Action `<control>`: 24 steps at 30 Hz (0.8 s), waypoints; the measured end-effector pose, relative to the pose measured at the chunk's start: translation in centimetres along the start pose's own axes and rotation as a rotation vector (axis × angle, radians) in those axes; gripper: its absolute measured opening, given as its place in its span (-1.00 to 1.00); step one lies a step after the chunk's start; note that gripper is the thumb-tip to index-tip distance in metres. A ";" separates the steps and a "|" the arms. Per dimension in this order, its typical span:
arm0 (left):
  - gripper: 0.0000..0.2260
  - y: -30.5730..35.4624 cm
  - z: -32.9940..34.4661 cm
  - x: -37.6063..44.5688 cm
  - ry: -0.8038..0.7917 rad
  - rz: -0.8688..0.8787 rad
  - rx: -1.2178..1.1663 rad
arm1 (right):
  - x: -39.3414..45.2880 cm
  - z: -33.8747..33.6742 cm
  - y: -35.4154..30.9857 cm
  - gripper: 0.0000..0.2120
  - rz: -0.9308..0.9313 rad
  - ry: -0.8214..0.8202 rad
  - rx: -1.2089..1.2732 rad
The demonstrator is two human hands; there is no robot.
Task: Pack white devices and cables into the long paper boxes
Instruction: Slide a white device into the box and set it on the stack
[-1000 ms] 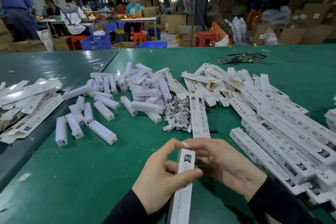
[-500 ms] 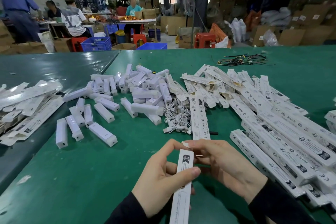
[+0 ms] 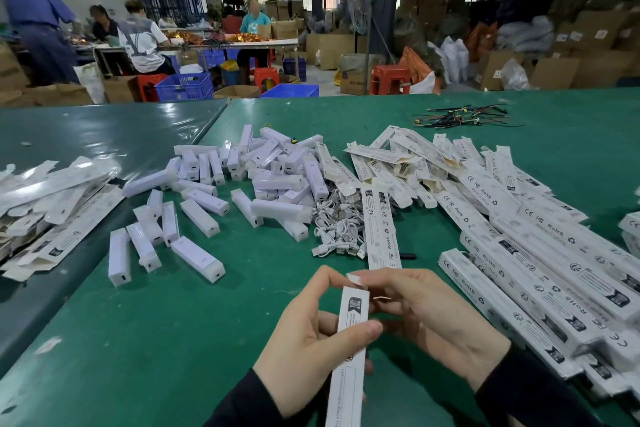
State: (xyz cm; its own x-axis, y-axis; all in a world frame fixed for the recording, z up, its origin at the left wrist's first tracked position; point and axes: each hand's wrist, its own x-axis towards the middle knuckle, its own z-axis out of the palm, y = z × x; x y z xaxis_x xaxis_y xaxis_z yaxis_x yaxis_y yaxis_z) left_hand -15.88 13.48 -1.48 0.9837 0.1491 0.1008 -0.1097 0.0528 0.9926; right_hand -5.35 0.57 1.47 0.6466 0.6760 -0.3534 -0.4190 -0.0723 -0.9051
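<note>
One long paper box [image 3: 349, 347] is held above the green table [image 3: 173, 340]: left hand [image 3: 308, 347] grips its middle, right hand [image 3: 436, 319] pinches its top end. Beyond the box lie one cable heap [image 3: 337, 225] and several dozen white devices [image 3: 242, 184], too piled to count; right of it, a stack of boxes [image 3: 540, 253].

Both hands [image 3: 374, 333] gripping long paper box [image 3: 348, 357], white devices [image 3: 242, 191], cables [image 3: 337, 232], green table [image 3: 173, 340]

Held box [image 3: 348, 364]: lower end cut by bottom edge. Boxes at 3 o'clock [image 3: 632, 224]: cropped. Small print: unreadable.
</note>
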 end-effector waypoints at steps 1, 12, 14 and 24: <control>-0.72 0.0 0.0 0.0 0.002 0.001 0.002 | 0.0 0.0 0.0 -0.87 0.000 -0.003 0.000; -0.61 -0.8 -0.2 0.2 0.018 -0.045 -0.033 | 0.0 -0.2 0.2 -0.78 -0.029 -0.018 -0.031; -0.58 -0.8 -0.2 0.2 -0.002 -0.050 -0.062 | -0.1 -0.2 0.2 -0.85 -0.062 -0.026 -0.052; -0.43 -0.3 -0.8 0.3 -0.026 -0.152 -0.165 | -0.3 0.3 1.0 -0.81 -0.371 -0.067 -0.262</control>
State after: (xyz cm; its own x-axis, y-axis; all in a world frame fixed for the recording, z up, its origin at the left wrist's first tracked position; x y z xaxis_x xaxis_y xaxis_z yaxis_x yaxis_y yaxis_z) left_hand -15.65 14.34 -1.77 0.9938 0.1020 -0.0452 0.0201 0.2343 0.9720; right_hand -6.15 0.50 0.71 0.6762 0.7366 0.0138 0.0140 0.0059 -0.9999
